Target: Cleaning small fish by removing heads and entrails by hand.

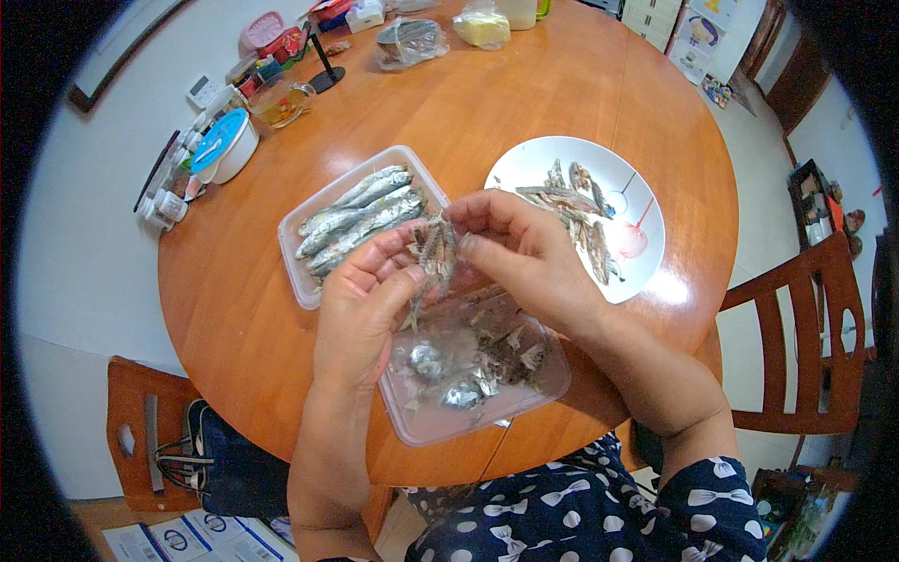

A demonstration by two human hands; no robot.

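My left hand (372, 295) holds an opened piece of fish (437, 253) between thumb and fingers, its tail hanging down. The fingertips of my right hand (527, 256) pinch at the same piece's upper right edge. Below both hands is a clear plastic tray (421, 425) with fish heads, skin and dark scraps (509, 358) in it. Beyond my left hand, a plastic container (295, 281) holds several whole silvery fish (365, 204) side by side. To the right, partly behind my right hand, a white plate (541, 154) carries split fish pieces (569, 204).
Along the table's left edge stand a blue-lidded white tub (228, 147), a glass teapot (277, 105) and small jars (165, 209). Plastic-wrapped bowls (411, 42) sit at the far side. Wooden chairs stand right (772, 351) and left (133, 421), the left one beside a dark bag (242, 456).
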